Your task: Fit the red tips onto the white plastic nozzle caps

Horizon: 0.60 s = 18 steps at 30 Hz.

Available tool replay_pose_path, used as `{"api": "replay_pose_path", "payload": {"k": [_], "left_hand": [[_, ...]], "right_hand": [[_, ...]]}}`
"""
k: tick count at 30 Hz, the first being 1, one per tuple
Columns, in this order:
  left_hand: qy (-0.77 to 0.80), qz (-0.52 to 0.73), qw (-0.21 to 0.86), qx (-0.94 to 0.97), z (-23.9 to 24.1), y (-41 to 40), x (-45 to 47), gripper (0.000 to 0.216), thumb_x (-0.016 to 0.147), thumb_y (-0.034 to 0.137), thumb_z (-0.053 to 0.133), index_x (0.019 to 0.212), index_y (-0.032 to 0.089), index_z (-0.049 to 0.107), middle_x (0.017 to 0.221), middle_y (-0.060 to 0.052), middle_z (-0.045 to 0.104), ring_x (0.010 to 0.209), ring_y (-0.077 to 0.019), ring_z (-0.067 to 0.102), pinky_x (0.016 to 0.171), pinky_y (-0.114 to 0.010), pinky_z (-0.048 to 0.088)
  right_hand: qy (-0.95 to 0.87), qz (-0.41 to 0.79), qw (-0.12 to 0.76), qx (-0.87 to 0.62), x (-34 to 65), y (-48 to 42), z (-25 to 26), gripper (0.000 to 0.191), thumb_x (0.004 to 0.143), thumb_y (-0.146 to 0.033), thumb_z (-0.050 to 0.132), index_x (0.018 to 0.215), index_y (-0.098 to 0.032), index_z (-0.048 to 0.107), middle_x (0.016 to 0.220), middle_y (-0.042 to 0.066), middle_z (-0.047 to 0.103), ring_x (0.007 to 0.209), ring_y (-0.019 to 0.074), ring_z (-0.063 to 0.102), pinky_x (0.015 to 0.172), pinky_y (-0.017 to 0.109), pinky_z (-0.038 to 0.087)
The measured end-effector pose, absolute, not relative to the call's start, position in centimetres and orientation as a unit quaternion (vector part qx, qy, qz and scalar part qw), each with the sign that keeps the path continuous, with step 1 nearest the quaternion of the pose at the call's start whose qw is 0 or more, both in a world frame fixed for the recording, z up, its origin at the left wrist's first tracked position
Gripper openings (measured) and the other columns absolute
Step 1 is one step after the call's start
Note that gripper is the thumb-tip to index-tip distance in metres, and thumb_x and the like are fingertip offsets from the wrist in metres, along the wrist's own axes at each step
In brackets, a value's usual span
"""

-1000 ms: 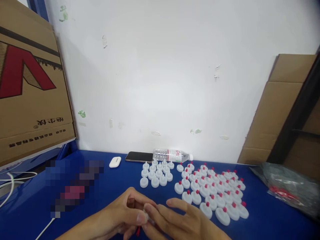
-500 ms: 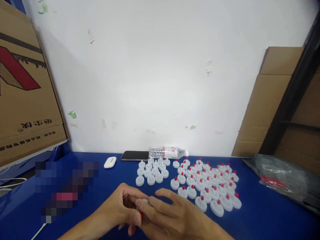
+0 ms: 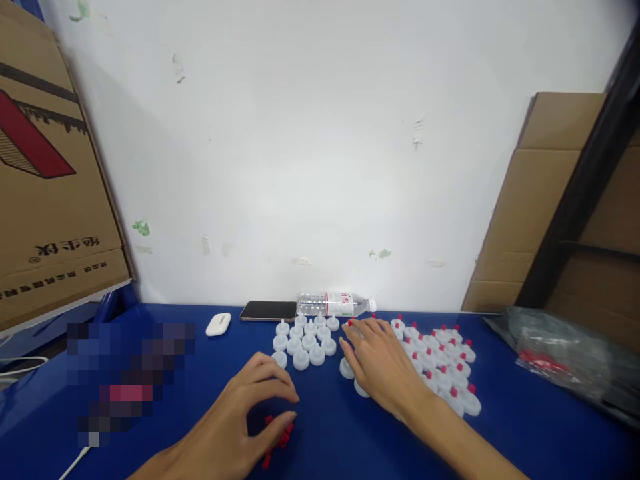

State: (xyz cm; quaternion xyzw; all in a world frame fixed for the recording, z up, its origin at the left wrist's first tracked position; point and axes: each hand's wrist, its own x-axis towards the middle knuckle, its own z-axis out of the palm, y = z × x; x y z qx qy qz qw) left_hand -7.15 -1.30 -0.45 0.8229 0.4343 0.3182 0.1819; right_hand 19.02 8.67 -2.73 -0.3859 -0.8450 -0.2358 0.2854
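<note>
My left hand (image 3: 245,413) is curved with thumb and fingers apart, nothing between them. Just under its thumb, small red caps (image 3: 285,437) lie in a loose pile on the blue table, partly hidden by the hand. My right hand (image 3: 377,353) reaches forward, palm down with fingers stretched, over the left side of a group of white nozzle lids with red tips (image 3: 443,380). It hides several of these lids; whether its fingertips touch one, I cannot tell. Between the hands and farther back stand white nozzle lids without red tips (image 3: 301,360), in rows.
A clear plastic bottle (image 3: 335,305) lies by the wall beside a phone (image 3: 269,311). A white earbud case (image 3: 219,325) is to their left. A plastic bag with red pieces (image 3: 550,353) lies at the right. Cardboard boxes (image 3: 55,200) stand at the left.
My hands were together in front, working on a white piece near the red caps. They have parted: the right moved right and forward over the red-tipped lids, and the left opened.
</note>
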Motion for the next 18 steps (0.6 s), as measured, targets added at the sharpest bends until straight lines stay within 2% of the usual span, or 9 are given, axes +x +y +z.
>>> {"api": "replay_pose_path", "payload": {"k": [4, 7, 12, 18], "left_hand": [[0.451, 0.305, 0.202, 0.814, -0.8, -1.7, -6.9, 0.012, 0.091, 0.02, 0.066, 0.098, 0.027, 0.072, 0.116, -0.004, 0.067, 0.11, -0.0239, 0.058, 0.099, -0.038, 0.051], [0.462, 0.289, 0.212, 0.811, -0.8, -1.8, -6.9, 0.014, 0.088, 0.018, 0.066, 0.098, 0.026, 0.071, 0.121, -0.005, 0.063, 0.115, -0.0249, 0.056, 0.103, -0.04, 0.048], [0.465, 0.251, 0.241, 0.814, -0.4, -2.1, -7.1, 0.017, 0.085, 0.014, 0.064, 0.097, 0.026, 0.067, 0.126, -0.004, 0.059, 0.119, -0.0247, 0.055, 0.105, -0.039, 0.047], [0.461, 0.158, 0.242, 0.839, 0.6, -2.3, -7.3, 0.018, 0.086, 0.013, 0.063, 0.099, 0.026, 0.062, 0.134, -0.004, 0.052, 0.126, -0.0254, 0.052, 0.111, -0.041, 0.043]], "right_hand": [[-0.867, -0.211, 0.257, -0.372, 19.3, 8.7, -3.2, 0.024, 0.104, -0.023, 0.051, 0.119, -0.017, 0.069, 0.113, 0.01, 0.073, 0.107, 0.0274, 0.069, 0.101, 0.048, 0.05], [-0.876, -0.207, 0.244, -0.361, 19.2, 8.6, -3.5, 0.024, 0.103, -0.022, 0.054, 0.122, -0.015, 0.068, 0.117, 0.013, 0.073, 0.111, 0.0278, 0.069, 0.106, 0.048, 0.049], [-0.879, -0.207, 0.232, -0.362, 19.1, 8.5, -3.3, 0.023, 0.103, -0.018, 0.052, 0.119, -0.017, 0.068, 0.119, 0.013, 0.071, 0.112, 0.0299, 0.069, 0.109, 0.055, 0.045], [-0.893, -0.202, 0.218, -0.338, 18.1, 7.5, -2.3, 0.025, 0.108, -0.031, 0.048, 0.125, -0.024, 0.065, 0.129, 0.008, 0.069, 0.124, 0.0274, 0.062, 0.117, 0.056, 0.036]]}}
